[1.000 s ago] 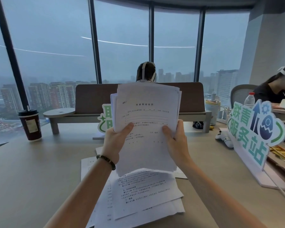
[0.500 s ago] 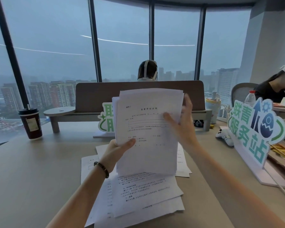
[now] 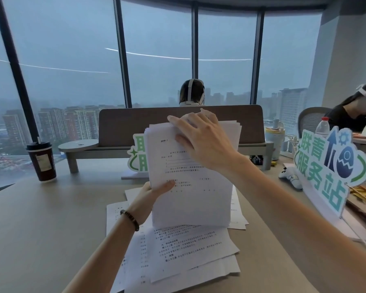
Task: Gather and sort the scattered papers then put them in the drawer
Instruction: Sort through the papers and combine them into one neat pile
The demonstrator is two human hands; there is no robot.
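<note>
An upright stack of printed white papers (image 3: 190,193) stands on its lower edge over the desk (image 3: 40,218). My left hand (image 3: 152,193) grips its left edge, thumb on the front page. At the stack's top edge my right hand (image 3: 201,140) lies across the sheets, its fingers curled over them and the thumb on the front page. More loose printed sheets (image 3: 188,254) lie spread flat on the desk beneath the stack. No drawer is in view.
A dark paper cup (image 3: 41,161) stands at the left. A monitor riser and brown partition (image 3: 135,125) cross the back of the desk. A green-lettered sign (image 3: 328,172) stands at the right, another sign (image 3: 138,157) behind the stack. A white controller (image 3: 290,176) lies nearby. Other people sit beyond.
My right hand let go of the stack's right side and moved up to its top edge. The stack dropped lower and stands more upright; the left hand kept its hold.
</note>
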